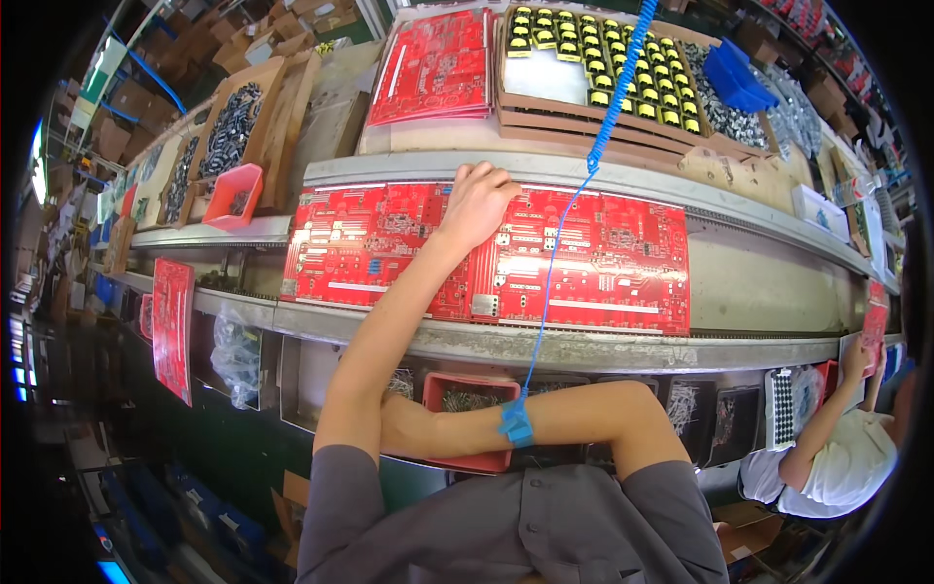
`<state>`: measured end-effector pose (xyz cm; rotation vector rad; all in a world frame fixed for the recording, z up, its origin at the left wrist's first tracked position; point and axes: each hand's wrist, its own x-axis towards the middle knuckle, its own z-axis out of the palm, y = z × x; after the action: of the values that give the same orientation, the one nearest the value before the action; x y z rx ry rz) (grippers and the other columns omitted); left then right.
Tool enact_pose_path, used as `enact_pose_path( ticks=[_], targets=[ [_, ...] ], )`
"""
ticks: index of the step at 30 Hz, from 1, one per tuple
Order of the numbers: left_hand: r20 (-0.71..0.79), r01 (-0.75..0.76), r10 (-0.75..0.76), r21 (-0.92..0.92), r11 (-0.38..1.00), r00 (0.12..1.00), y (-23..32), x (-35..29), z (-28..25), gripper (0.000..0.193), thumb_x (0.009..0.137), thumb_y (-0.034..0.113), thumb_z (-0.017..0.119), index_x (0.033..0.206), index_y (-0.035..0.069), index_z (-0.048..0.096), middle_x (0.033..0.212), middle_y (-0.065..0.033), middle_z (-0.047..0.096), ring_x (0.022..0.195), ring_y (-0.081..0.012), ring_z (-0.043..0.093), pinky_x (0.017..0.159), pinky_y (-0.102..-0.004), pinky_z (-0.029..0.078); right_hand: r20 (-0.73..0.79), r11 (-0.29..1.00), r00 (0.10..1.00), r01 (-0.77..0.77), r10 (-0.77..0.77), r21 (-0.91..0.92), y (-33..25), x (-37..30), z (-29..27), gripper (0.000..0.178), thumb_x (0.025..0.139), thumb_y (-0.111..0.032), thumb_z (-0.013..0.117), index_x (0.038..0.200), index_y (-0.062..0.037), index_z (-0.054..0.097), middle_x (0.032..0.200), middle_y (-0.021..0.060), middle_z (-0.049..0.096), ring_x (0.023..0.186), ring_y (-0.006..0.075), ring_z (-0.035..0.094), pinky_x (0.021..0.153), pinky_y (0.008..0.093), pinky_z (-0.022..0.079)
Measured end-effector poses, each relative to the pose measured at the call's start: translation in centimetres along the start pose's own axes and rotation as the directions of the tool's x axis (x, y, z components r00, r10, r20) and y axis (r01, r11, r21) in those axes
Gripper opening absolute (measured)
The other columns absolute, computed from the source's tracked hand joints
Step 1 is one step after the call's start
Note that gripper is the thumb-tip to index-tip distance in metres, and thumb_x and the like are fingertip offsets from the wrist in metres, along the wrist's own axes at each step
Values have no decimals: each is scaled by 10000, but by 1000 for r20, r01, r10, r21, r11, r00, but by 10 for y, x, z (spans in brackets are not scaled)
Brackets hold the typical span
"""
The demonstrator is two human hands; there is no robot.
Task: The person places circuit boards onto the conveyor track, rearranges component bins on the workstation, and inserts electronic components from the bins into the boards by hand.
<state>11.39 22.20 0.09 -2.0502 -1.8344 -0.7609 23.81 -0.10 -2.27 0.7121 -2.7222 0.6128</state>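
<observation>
Left hand [477,200] lies fingers curled on the far edge of a large red circuit board [603,258] on the conveyor rail [545,346], gripping nothing clearly. Right hand seems tucked behind the left elbow, grip unseen; blue wrist strap [516,421] on that forearm

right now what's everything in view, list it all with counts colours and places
circuit board panel: one, red, on the conveyor rails in front
circuit board stack: one stack, red, shelf behind, left
tray of components: one, cardboard, yellow and black parts, shelf behind
bin: one, blue, right of the tray
bin: one, red, left bench
coiled cord: one, blue, from above to the wrist strap
co-worker: one, white shirt, lower right
left hand: on the panel's far edge
right hand: hidden behind the left arm
</observation>
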Motion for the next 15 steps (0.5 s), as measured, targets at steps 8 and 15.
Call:
enact_pose_path(
  ticks=[8,15],
  targets=[
    [-9,61,-61,7,998,998,-5,-7,-6,129,760,84,652,876,92,709,904,-14,638,918,-205,556,835,-369,408,30,995,996,88,-86,-43,-5,-10,-44,134,704,-185,574,721,-89,666,809,74,661,754,228,617,658,366,456],
    [8,84,-84,26,996,996,-11,-10,-17,192,756,54,641,932,90,706,932,-31,624,950,-220,548,849,-379,408,-52,998,997,51,-53,-33,-11,-17,-64,142,715,-179,579,728,-51,640,695,58,584,640,203,599,610,304,459]
  ],
)
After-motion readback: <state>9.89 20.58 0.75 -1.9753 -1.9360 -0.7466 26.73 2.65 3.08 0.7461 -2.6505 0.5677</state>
